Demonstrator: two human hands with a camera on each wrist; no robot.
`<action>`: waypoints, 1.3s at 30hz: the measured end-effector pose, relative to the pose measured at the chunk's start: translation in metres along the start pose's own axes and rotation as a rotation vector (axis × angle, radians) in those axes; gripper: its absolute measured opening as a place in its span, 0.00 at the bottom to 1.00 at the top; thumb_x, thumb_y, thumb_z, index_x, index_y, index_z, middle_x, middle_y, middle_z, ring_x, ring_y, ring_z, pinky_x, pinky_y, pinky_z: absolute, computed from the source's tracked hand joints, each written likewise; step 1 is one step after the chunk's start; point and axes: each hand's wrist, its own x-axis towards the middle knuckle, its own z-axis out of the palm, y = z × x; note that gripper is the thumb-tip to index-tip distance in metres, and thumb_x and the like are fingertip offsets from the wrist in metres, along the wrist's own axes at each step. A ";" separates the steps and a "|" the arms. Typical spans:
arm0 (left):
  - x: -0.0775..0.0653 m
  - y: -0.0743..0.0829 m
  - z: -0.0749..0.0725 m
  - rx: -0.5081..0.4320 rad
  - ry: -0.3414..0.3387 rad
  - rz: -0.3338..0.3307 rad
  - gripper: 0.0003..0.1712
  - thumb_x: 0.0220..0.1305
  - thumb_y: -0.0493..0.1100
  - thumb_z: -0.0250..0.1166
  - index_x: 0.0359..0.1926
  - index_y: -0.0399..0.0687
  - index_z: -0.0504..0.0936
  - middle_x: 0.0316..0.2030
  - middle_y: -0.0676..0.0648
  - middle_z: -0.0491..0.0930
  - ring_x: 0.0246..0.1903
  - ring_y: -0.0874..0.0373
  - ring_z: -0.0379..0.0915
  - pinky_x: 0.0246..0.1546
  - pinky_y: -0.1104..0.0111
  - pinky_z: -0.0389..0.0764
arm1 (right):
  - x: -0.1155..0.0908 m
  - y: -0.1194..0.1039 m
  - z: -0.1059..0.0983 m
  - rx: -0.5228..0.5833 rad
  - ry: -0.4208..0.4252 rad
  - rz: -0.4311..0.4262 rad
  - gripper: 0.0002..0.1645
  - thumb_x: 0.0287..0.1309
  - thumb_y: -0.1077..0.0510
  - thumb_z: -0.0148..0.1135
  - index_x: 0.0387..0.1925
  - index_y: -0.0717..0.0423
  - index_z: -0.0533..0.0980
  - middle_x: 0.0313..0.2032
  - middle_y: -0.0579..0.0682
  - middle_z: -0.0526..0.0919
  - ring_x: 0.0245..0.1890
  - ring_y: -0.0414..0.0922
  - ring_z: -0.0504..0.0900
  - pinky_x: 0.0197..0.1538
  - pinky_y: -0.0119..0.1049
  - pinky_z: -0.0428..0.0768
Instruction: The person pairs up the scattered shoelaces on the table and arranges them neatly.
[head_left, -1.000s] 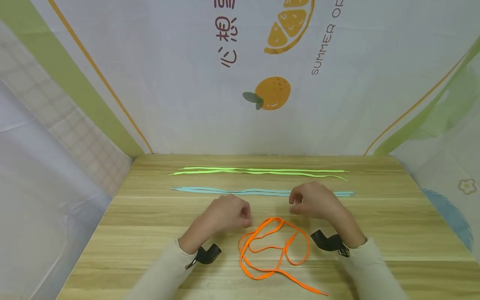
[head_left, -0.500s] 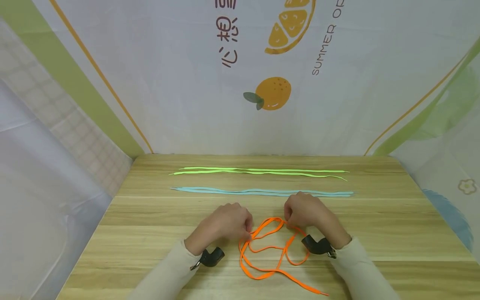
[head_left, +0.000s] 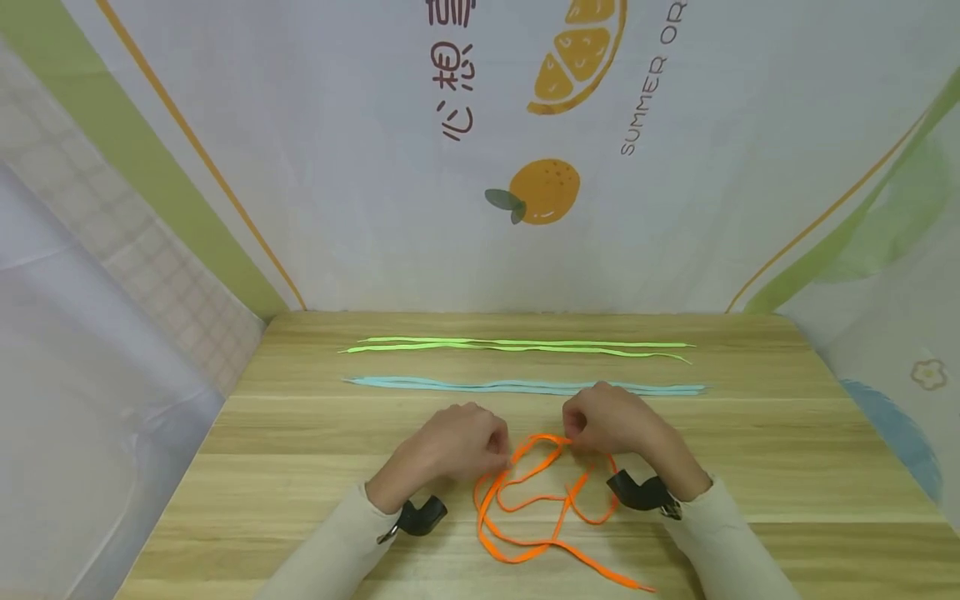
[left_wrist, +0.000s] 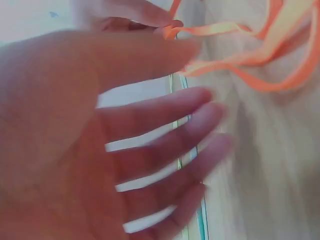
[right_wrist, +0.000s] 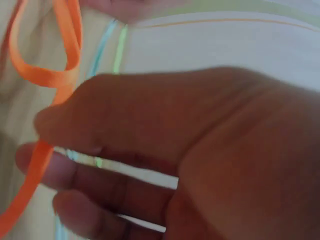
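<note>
One wooden bench [head_left: 255, 475], pale and streaked with grain, carries an orange lace [head_left: 567, 502] lying in loose loops, the landmark for everything else. Beyond the orange lace, a pair of blue laces [head_left: 517, 384] runs nearly straight from side to side, and farther beyond it lie two green laces [head_left: 442, 342]. Well past it hangs a white cloth [head_left: 360, 208], printed with a whole orange [head_left: 545, 192], an orange slice [head_left: 581, 58] and lettering [head_left: 652, 83]. Far off to its left is cloth with a checked band [head_left: 172, 258]; to its right, more cloth bears a flower print [head_left: 930, 374]. At the lace's far right part, the right hand [head_left: 611, 421] pinches a strand between thumb and forefinger. At its far left part, the left hand [head_left: 461, 440] has its thumb tip by a strand; whether that hand grips it, I cannot tell. The two hands are apart, with a stretch of the lace between them. A second ago both were off the lace, the right one reaching over the blue laces; now they are down at it. Its upper loop has shifted slightly since the middle frame, while the loose tail on its near right side lies as before.
</note>
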 end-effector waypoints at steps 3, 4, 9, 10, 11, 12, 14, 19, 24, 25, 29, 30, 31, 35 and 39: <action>0.003 0.002 0.001 -0.041 0.099 0.057 0.04 0.73 0.47 0.74 0.42 0.54 0.91 0.36 0.58 0.85 0.33 0.64 0.79 0.35 0.67 0.80 | -0.005 -0.006 -0.006 0.011 0.047 -0.100 0.19 0.56 0.70 0.68 0.24 0.41 0.77 0.24 0.32 0.75 0.24 0.33 0.70 0.32 0.33 0.73; 0.003 0.003 0.001 -0.051 0.128 0.079 0.06 0.74 0.47 0.74 0.45 0.51 0.92 0.40 0.56 0.86 0.36 0.62 0.81 0.37 0.66 0.81 | -0.006 -0.009 -0.007 0.017 0.060 -0.132 0.19 0.56 0.70 0.68 0.25 0.41 0.77 0.24 0.31 0.75 0.24 0.32 0.70 0.32 0.33 0.74; 0.005 0.010 0.001 -0.103 0.212 0.227 0.13 0.77 0.47 0.72 0.55 0.47 0.92 0.49 0.53 0.89 0.46 0.57 0.85 0.46 0.64 0.83 | -0.013 -0.025 -0.017 0.059 0.116 -0.247 0.18 0.58 0.68 0.70 0.27 0.41 0.78 0.25 0.29 0.75 0.25 0.30 0.71 0.33 0.32 0.76; 0.004 0.011 0.001 -0.124 0.220 0.249 0.12 0.78 0.47 0.71 0.54 0.48 0.92 0.48 0.54 0.90 0.46 0.58 0.84 0.47 0.65 0.83 | -0.014 -0.028 -0.019 0.068 0.124 -0.263 0.17 0.58 0.68 0.70 0.27 0.41 0.79 0.25 0.29 0.76 0.25 0.30 0.71 0.32 0.32 0.76; 0.004 0.012 0.001 -0.147 0.229 0.272 0.11 0.78 0.47 0.71 0.53 0.48 0.93 0.46 0.54 0.90 0.45 0.60 0.84 0.47 0.65 0.82 | -0.015 -0.030 -0.021 0.076 0.134 -0.275 0.17 0.58 0.68 0.70 0.28 0.41 0.79 0.25 0.29 0.76 0.25 0.30 0.72 0.32 0.32 0.76; 0.003 0.013 0.000 -0.172 0.238 0.291 0.10 0.78 0.46 0.70 0.51 0.48 0.93 0.44 0.55 0.90 0.43 0.62 0.83 0.47 0.66 0.81 | -0.016 -0.032 -0.023 0.090 0.142 -0.287 0.17 0.58 0.69 0.70 0.28 0.41 0.80 0.25 0.29 0.76 0.25 0.30 0.72 0.31 0.32 0.76; 0.002 0.015 -0.003 -0.223 0.256 0.327 0.09 0.79 0.44 0.70 0.47 0.47 0.94 0.40 0.56 0.90 0.39 0.65 0.80 0.44 0.67 0.81 | -0.019 -0.035 -0.027 0.115 0.159 -0.302 0.16 0.58 0.69 0.69 0.30 0.41 0.81 0.26 0.29 0.77 0.25 0.30 0.73 0.31 0.33 0.77; -0.005 0.018 -0.014 -0.284 0.275 0.386 0.11 0.81 0.45 0.68 0.41 0.49 0.93 0.34 0.58 0.86 0.31 0.68 0.74 0.37 0.69 0.79 | -0.027 -0.033 -0.037 0.171 0.193 -0.315 0.15 0.65 0.68 0.70 0.35 0.42 0.85 0.28 0.29 0.79 0.26 0.32 0.74 0.30 0.32 0.77; -0.013 0.021 -0.018 -0.297 0.248 0.374 0.13 0.83 0.46 0.66 0.39 0.49 0.92 0.34 0.55 0.87 0.30 0.68 0.72 0.35 0.70 0.77 | -0.037 -0.031 -0.043 0.193 0.234 -0.331 0.11 0.71 0.63 0.72 0.38 0.41 0.88 0.29 0.28 0.81 0.25 0.31 0.74 0.28 0.33 0.76; -0.014 0.021 -0.018 -0.301 0.243 0.365 0.13 0.83 0.47 0.66 0.40 0.49 0.92 0.34 0.55 0.87 0.30 0.68 0.72 0.35 0.70 0.77 | -0.039 -0.030 -0.043 0.198 0.241 -0.334 0.11 0.72 0.63 0.72 0.38 0.41 0.88 0.29 0.28 0.81 0.25 0.31 0.74 0.28 0.32 0.76; -0.022 0.024 -0.014 -0.329 0.234 0.329 0.13 0.83 0.47 0.66 0.40 0.50 0.92 0.34 0.59 0.86 0.31 0.67 0.73 0.35 0.70 0.77 | -0.049 -0.028 -0.042 0.222 0.252 -0.354 0.12 0.72 0.63 0.72 0.37 0.40 0.88 0.29 0.30 0.82 0.24 0.31 0.73 0.26 0.31 0.76; -0.026 0.024 -0.013 -0.343 0.232 0.318 0.13 0.83 0.47 0.66 0.41 0.50 0.92 0.34 0.60 0.87 0.31 0.67 0.73 0.35 0.70 0.77 | -0.051 -0.027 -0.042 0.227 0.248 -0.357 0.12 0.72 0.63 0.72 0.37 0.40 0.88 0.29 0.30 0.82 0.23 0.30 0.73 0.26 0.31 0.75; -0.029 0.024 -0.012 -0.353 0.232 0.306 0.12 0.83 0.47 0.66 0.41 0.50 0.92 0.34 0.60 0.87 0.30 0.67 0.73 0.33 0.71 0.77 | -0.054 -0.027 -0.042 0.230 0.243 -0.361 0.12 0.72 0.64 0.72 0.37 0.40 0.88 0.30 0.30 0.83 0.23 0.30 0.73 0.25 0.31 0.75; -0.044 0.022 -0.010 -0.368 0.230 0.259 0.10 0.82 0.45 0.67 0.42 0.51 0.93 0.34 0.61 0.88 0.27 0.67 0.73 0.31 0.71 0.76 | -0.063 -0.022 -0.043 0.204 0.223 -0.358 0.11 0.73 0.64 0.71 0.39 0.41 0.88 0.31 0.29 0.83 0.24 0.28 0.72 0.25 0.30 0.75; -0.055 0.020 -0.011 -0.332 0.235 0.245 0.10 0.81 0.44 0.67 0.41 0.53 0.93 0.34 0.64 0.88 0.31 0.69 0.76 0.35 0.70 0.79 | -0.073 -0.015 -0.046 0.144 0.223 -0.347 0.13 0.70 0.66 0.72 0.39 0.42 0.88 0.31 0.27 0.82 0.24 0.27 0.72 0.27 0.30 0.76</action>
